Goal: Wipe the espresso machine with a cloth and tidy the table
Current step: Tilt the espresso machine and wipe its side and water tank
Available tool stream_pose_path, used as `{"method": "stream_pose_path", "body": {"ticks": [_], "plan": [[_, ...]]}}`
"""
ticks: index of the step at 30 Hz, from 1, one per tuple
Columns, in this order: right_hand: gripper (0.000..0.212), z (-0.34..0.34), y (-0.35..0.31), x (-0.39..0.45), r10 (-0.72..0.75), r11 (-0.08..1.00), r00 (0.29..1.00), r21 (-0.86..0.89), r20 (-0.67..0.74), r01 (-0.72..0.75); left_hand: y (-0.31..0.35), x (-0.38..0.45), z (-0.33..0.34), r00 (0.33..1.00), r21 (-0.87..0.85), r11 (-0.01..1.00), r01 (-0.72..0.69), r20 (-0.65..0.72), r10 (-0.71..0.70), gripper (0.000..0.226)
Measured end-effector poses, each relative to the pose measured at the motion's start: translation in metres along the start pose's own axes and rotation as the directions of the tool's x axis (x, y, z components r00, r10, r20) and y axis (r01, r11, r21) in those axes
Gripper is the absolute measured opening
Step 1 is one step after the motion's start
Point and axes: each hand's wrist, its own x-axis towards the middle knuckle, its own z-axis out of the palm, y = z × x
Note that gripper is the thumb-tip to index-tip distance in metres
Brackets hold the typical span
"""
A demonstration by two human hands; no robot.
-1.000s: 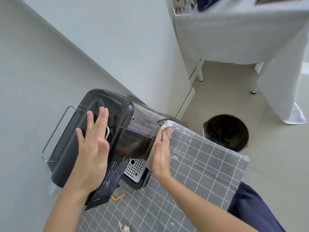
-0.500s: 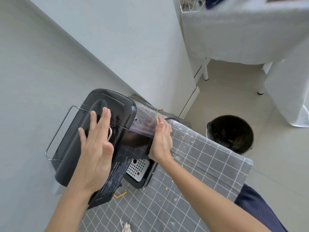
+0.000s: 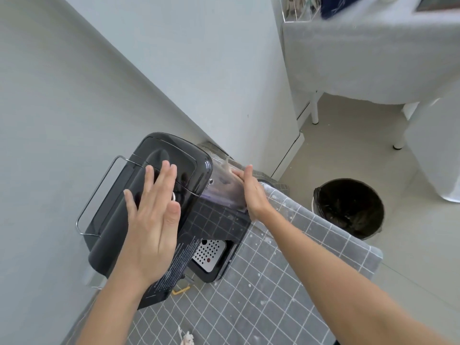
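The black espresso machine (image 3: 159, 155) stands on a table covered by a grey checked cloth (image 3: 286, 282), against the wall. My left hand (image 3: 151, 220) lies flat on the machine's glossy top, fingers apart, holding nothing. My right hand (image 3: 251, 192) presses a pale wiping cloth (image 3: 225, 168) against the clear water tank (image 3: 221, 192) on the machine's right side. Most of the cloth is hidden under the palm. The perforated drip tray (image 3: 207, 252) shows below.
A black waste bin (image 3: 348, 207) stands on the floor right of the table. A crumpled white scrap (image 3: 186, 341) lies on the tablecloth at the bottom edge. A white-draped table (image 3: 373, 58) is farther back right. The wall is close on the left.
My right hand has slid with the cloth up along the water tank, away from me. My left hand has stayed flat on the machine's top.
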Motion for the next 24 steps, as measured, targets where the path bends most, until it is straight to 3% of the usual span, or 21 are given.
{"method": "stream_pose_path", "body": {"ticks": [4,5,8,11,16,20,24], "plan": [[0.092,0.005,0.006,-0.024,0.011,1.0,0.994,-0.01,-0.108,-0.013,0.001,-0.001,-0.001,1.0,0.0,1.0,0.006,0.006,-0.006,0.062],[0.089,0.008,0.001,-0.031,0.005,1.0,0.994,0.009,-0.109,-0.004,0.0,-0.001,-0.001,1.0,-0.001,1.0,0.004,0.006,-0.004,0.062],[0.066,0.017,-0.03,-0.051,-0.091,0.99,0.994,0.105,-0.054,0.097,0.001,0.0,0.0,1.0,-0.007,1.0,0.006,-0.001,-0.006,0.062],[0.077,0.019,-0.069,-0.044,-0.211,0.966,0.976,0.166,0.05,0.201,0.001,0.001,-0.001,1.0,0.007,1.0,0.007,0.004,-0.007,0.061],[0.088,0.006,-0.068,0.001,-0.19,0.982,0.96,0.028,0.206,0.189,0.001,0.001,-0.001,1.0,0.012,1.0,0.007,0.003,-0.007,0.062],[0.089,0.0,-0.02,0.011,-0.021,0.995,0.996,-0.097,0.092,0.029,0.001,0.0,0.0,1.0,0.008,1.0,0.009,-0.002,-0.009,0.063],[0.067,-0.006,0.023,-0.001,-0.062,0.996,0.997,-0.064,-0.054,0.058,0.0,0.002,0.0,1.0,0.01,1.0,0.016,-0.003,-0.016,0.065]]}}
